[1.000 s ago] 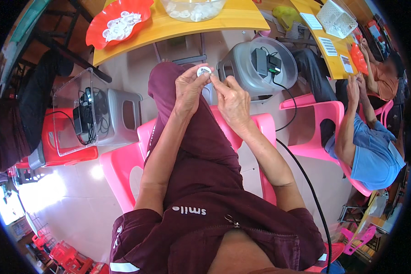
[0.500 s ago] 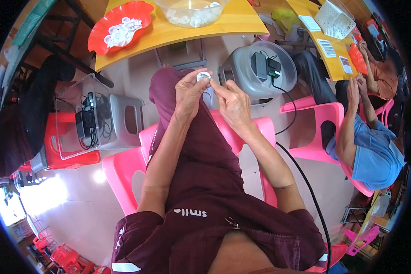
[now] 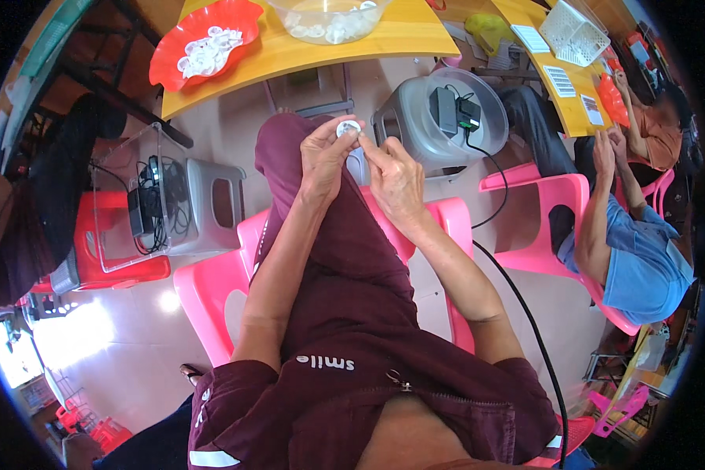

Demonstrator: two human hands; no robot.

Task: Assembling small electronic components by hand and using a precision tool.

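Note:
A small white round plastic part (image 3: 348, 127) is pinched between the thumb and fingers of my left hand (image 3: 322, 160), above my knee. Its inner detail is too small to tell. My right hand (image 3: 398, 176) is closed, with its fingertips at the right edge of that part; whether they grip anything small there is hidden. Beyond my hands, a red scalloped dish (image 3: 167, 69) holds a heap of white plastic pieces (image 3: 210, 52). To its right, a clear round bowl (image 3: 321, 37) holds more white pieces.
The dish and bowl stand on a yellow table (image 3: 399, 43). To the right, a clear tub (image 3: 489, 117) with black adapters sits on a grey stool (image 3: 399, 117); a black cable (image 3: 517, 290) runs past my right arm. A person in blue (image 3: 642, 266) sits further right.
A person's dark-clothed leg and sandalled foot have come into view at the lower left, behind my chair. My hands keep nearly the same pose around the white part.

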